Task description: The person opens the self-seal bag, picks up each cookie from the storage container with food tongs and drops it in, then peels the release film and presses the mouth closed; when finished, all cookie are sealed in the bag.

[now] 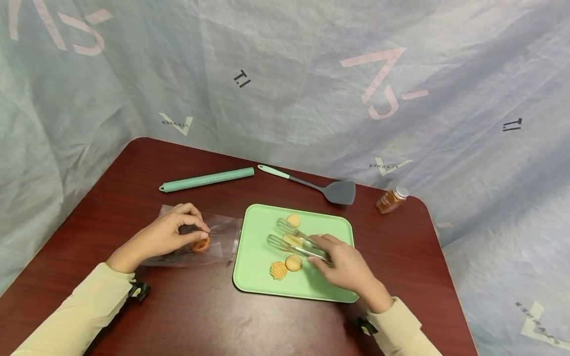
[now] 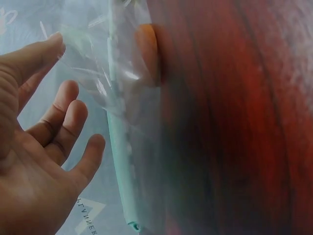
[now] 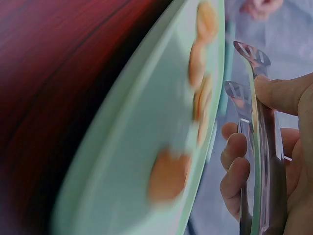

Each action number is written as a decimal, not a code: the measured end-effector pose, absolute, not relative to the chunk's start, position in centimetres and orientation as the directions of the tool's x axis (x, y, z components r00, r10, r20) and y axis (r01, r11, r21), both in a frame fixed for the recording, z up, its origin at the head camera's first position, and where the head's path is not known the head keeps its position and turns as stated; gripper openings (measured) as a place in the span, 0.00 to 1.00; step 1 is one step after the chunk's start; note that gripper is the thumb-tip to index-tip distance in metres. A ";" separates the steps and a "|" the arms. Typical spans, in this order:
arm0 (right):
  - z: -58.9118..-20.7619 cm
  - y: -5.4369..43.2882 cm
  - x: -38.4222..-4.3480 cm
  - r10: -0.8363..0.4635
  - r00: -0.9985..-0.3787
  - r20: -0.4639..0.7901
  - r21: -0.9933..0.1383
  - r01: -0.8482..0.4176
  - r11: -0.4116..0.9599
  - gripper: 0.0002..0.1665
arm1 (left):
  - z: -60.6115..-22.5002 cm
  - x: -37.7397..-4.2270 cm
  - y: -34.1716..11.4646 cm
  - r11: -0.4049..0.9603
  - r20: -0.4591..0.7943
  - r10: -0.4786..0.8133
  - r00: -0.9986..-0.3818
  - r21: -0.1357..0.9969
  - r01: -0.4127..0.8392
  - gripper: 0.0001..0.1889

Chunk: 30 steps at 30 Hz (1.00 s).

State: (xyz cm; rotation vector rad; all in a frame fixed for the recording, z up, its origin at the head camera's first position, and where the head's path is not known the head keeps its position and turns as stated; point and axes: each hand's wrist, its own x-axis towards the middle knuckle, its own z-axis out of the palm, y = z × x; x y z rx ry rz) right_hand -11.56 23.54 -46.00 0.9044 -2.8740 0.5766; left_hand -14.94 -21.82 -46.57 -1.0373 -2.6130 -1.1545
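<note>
Head view: right hand [image 1: 345, 264] curled round metal tongs [image 1: 296, 242], holding them low over the green tray [image 1: 262, 257], tips spread and pointing left, a pale cookie [image 1: 290, 240] lying between them. Three more cookies on the tray, four counted there: one round at the back [image 1: 293, 220], one round near the front [image 1: 293, 263], one swirled [image 1: 278, 270] just beside it. Left hand [image 1: 171, 232] resting on a clear plastic bag [image 1: 222, 232] flat on the dark red table [image 1: 200, 306], fingers bent, tips pinching the film next to a darker orange cookie [image 1: 200, 244] inside the bag. Behind the tray: one mint rolling pin [image 1: 207, 179], one spatula [image 1: 311, 184] with mint handle and grey blade, one small spice jar [image 1: 391, 200] lying tilted, well apart to the right.

Left wrist view: only here, the palm side of the left hand [image 2: 44, 147], fingers [image 2: 63, 105] loosely spread, index tip against the creased bag [image 2: 102, 73]. Orange cookie [image 2: 146, 46] seen edge-on through the film, against the table [image 2: 234, 117]. Rolling pin [image 2: 122, 166] blurred behind. Tray and tongs not in this view.

Right wrist view: only here, the grip from beneath, thumb on one arm of the tongs [image 3: 257, 127], fingers [image 3: 234, 161] wrapped under the other, the two slotted tips apart. Tray [image 3: 146, 137] seen along its edge, cookies [image 3: 168, 176] blurred orange; count not readable here. Bag not shown.
</note>
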 end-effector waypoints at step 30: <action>-46.3 33.4 -8.6 -0.329 -0.936 0.123 -0.326 -0.351 0.878 0.29 | -46.6 -14.8 -21.3 0.486 0.335 0.555 -0.761 0.612 0.624 0.07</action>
